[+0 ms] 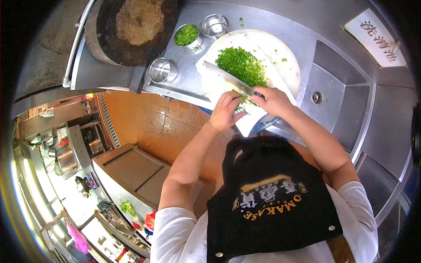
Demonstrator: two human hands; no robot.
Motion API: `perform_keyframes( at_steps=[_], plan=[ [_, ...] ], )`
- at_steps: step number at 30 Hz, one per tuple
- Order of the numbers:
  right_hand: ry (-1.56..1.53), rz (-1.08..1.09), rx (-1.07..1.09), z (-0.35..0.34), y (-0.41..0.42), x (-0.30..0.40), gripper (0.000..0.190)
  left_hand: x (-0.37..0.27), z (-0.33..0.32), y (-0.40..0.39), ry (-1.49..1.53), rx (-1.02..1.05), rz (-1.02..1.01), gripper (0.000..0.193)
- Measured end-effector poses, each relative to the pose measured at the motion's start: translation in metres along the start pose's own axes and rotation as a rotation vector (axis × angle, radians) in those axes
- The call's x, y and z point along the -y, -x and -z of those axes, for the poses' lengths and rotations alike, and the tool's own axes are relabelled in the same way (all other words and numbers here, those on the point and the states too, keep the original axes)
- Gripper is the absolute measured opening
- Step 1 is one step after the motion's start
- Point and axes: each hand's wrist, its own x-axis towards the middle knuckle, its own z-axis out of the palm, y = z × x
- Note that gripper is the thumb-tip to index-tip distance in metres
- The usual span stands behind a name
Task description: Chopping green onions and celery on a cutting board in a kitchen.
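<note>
My right hand [274, 101] grips the dark handle of a kitchen knife [230, 78], whose broad blade points up and left over a white cutting board [210, 89]. Beside the handle, my left hand [227, 110] holds cut green onion stalks [242, 107] against the board, fingers bent. A heap of chopped green onion [241, 65] lies on the far side of the blade. The board rests on a round, pale chopping block [291, 67] and reaches past the counter's near edge.
A metal cup of chopped greens [186, 35] and two metal cups [214, 25] [162, 70] stand left of the board. A thick, round wooden chopping block [139, 23] is at the upper left. To the right lies a steel sink [329, 95]. A tiled floor [158, 121] shows below the counter.
</note>
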Motion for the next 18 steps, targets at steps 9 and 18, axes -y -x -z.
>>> perform_keyframes(
  at_steps=[9,18],
  plan=[
    [-0.062,-0.024,-0.011,0.000,-0.001,-0.008,0.035,-0.013,-0.021,-0.011,-0.124,-0.165,0.164,0.033],
    [-0.063,0.054,-0.003,0.007,-0.003,-0.023,0.036,-0.005,-0.029,-0.012,-0.150,-0.234,0.206,0.019]
  ],
)
